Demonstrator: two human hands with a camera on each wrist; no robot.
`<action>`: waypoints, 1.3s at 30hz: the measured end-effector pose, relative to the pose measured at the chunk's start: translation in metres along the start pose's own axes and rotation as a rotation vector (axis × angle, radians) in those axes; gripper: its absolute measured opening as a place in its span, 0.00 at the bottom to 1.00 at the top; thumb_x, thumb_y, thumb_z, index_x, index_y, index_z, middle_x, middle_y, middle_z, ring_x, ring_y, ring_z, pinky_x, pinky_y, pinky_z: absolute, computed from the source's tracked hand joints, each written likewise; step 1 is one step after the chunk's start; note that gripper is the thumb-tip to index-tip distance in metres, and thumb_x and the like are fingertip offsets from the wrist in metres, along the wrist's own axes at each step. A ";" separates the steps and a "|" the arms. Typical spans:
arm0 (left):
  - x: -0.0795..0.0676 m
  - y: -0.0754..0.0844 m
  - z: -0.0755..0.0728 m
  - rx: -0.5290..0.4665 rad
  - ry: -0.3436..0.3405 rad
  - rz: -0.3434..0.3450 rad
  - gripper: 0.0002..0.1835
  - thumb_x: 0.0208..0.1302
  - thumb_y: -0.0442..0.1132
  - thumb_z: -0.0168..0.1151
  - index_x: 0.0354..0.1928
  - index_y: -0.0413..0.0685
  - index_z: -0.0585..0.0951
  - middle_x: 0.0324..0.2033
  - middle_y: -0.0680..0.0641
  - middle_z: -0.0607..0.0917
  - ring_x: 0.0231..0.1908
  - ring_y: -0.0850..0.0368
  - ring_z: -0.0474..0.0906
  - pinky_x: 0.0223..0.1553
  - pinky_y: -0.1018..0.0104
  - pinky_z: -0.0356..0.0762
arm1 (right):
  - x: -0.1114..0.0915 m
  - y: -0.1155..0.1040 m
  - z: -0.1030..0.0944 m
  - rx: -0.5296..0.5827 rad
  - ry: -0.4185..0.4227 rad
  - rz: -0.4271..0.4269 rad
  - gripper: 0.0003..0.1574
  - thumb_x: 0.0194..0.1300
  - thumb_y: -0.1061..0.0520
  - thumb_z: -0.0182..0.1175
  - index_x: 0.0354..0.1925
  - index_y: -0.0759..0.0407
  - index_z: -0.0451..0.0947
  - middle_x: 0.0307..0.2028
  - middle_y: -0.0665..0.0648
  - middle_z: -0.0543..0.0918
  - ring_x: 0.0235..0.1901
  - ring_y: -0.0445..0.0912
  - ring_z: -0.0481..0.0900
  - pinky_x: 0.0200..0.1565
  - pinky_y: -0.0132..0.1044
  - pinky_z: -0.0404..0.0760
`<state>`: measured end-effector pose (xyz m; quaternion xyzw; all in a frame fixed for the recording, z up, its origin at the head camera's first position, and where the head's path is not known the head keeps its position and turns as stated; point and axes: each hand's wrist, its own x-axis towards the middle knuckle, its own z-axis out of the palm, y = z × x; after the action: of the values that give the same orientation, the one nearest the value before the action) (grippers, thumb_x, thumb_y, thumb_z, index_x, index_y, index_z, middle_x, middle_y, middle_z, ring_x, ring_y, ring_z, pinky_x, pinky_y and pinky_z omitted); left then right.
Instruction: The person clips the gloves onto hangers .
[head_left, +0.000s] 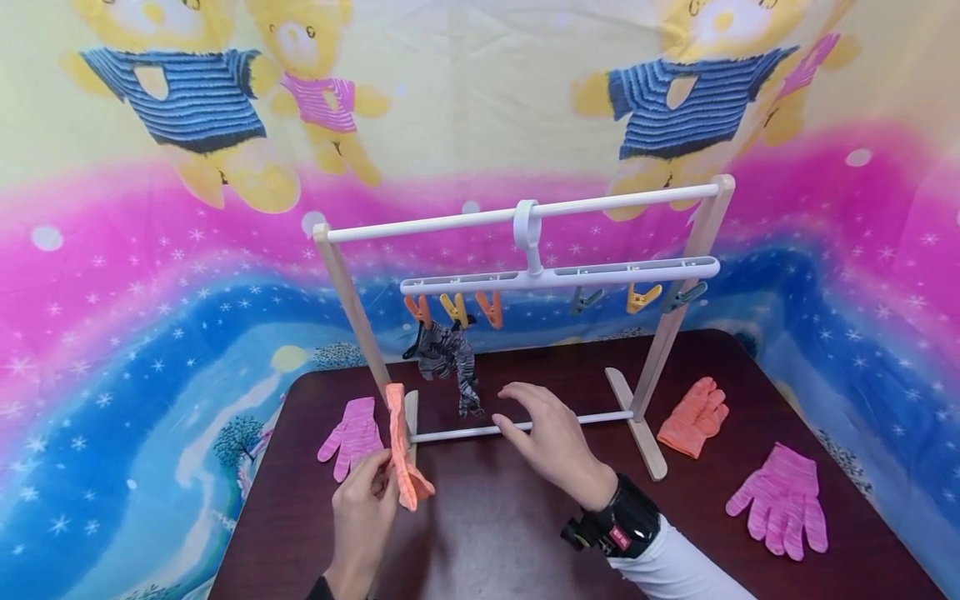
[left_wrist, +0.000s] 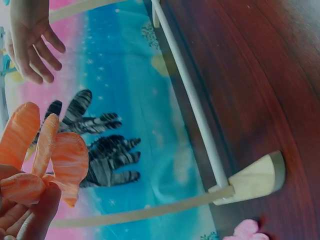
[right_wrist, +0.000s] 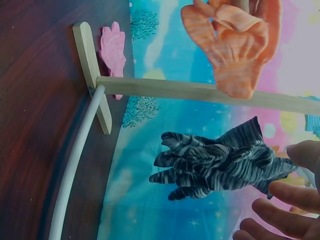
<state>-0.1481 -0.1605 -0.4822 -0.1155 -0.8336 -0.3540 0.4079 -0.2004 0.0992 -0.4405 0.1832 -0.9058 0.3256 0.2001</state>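
My left hand [head_left: 363, 510] pinches an orange knit glove [head_left: 400, 450] between thumb and fingers, holding it up left of the rack's middle. In the left wrist view the glove's fingers [left_wrist: 67, 155] flop outward. Black-and-grey striped gloves [head_left: 448, 357] hang from clothespins at the left of a white clip hanger [head_left: 558, 277]. My right hand [head_left: 551, 437], holding nothing, is raised to the right of these gloves with its fingers spread and slightly bent. The right wrist view shows its fingers [right_wrist: 280, 212] near the upper part of the striped gloves [right_wrist: 220, 162].
The hanger hooks over the top bar [head_left: 435, 223] of a wooden-legged rack. An orange clothespin [head_left: 491, 310] and several others at right hold nothing. On the dark table [head_left: 510, 533] lie a pink glove [head_left: 357, 436] at left, an orange glove [head_left: 693, 418] and another pink glove [head_left: 783, 500] at right.
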 end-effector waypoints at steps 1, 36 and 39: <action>0.000 0.002 0.001 -0.013 0.003 0.009 0.17 0.43 0.16 0.73 0.37 0.36 0.85 0.29 0.46 0.87 0.30 0.66 0.82 0.33 0.83 0.80 | 0.000 0.000 -0.001 0.000 0.000 0.001 0.20 0.66 0.48 0.68 0.54 0.53 0.83 0.54 0.53 0.86 0.58 0.48 0.82 0.57 0.47 0.81; 0.025 0.064 0.049 -0.325 -0.055 0.176 0.10 0.59 0.26 0.69 0.43 0.39 0.85 0.35 0.44 0.87 0.34 0.56 0.84 0.40 0.78 0.81 | 0.033 0.025 -0.026 -0.004 0.071 0.061 0.23 0.67 0.48 0.66 0.55 0.57 0.82 0.55 0.59 0.86 0.57 0.55 0.83 0.54 0.54 0.82; 0.025 0.067 0.054 -0.335 -0.067 0.174 0.13 0.56 0.23 0.70 0.43 0.39 0.85 0.36 0.45 0.87 0.34 0.56 0.84 0.39 0.78 0.81 | 0.039 0.026 -0.030 -0.012 0.079 0.053 0.22 0.67 0.48 0.66 0.56 0.57 0.82 0.54 0.59 0.86 0.56 0.55 0.83 0.53 0.54 0.82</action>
<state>-0.1642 -0.0776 -0.4521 -0.2651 -0.7630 -0.4471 0.3842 -0.2388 0.1296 -0.4140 0.1448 -0.9035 0.3326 0.2282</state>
